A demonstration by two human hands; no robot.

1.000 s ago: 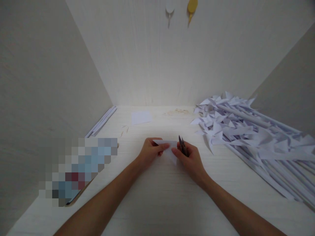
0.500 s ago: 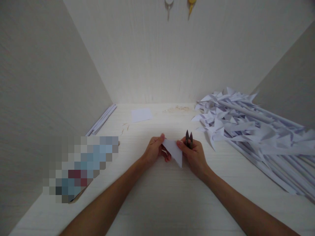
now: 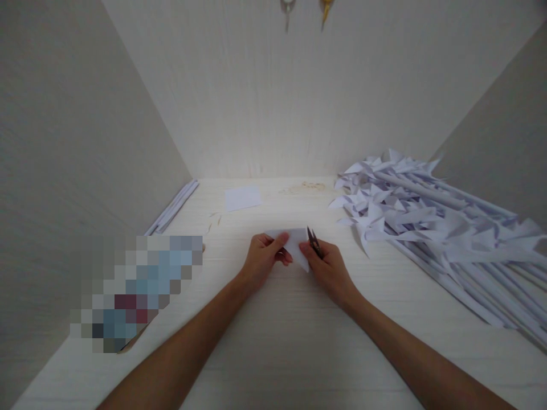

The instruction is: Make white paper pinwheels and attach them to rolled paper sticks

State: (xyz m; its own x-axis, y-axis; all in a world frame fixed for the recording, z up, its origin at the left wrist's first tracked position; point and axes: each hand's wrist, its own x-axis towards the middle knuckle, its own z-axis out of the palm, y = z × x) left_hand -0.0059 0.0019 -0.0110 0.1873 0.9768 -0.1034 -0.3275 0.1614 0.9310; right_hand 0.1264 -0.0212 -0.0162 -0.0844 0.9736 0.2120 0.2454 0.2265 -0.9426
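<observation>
A white sheet of paper [image 3: 298, 248], folded into a triangle, is held up between my two hands above the table. My left hand [image 3: 258, 263] is closed on its left part, with the thumb across the front. Pinching the right side of the paper, my right hand [image 3: 334, 273] also keeps a pair of dark thread snips [image 3: 314, 242] in its grasp. The blades of the snips stand apart and point up, beside the paper's right edge. The snips' handles are hidden in the palm.
White paper pinwheels [image 3: 384, 210] with rolled paper sticks are heaped at the right. A flat sheet [image 3: 243, 197] lies near the back wall. Rolled paper sticks [image 3: 173, 208] rest along the left wall, behind a pixelated object [image 3: 145, 290]. Small brown scraps [image 3: 314, 186] lie at the back.
The folded paper has turned so its long edge lies at the top. My left thumb has moved onto its face, and the snips have tilted left, close to the paper.
</observation>
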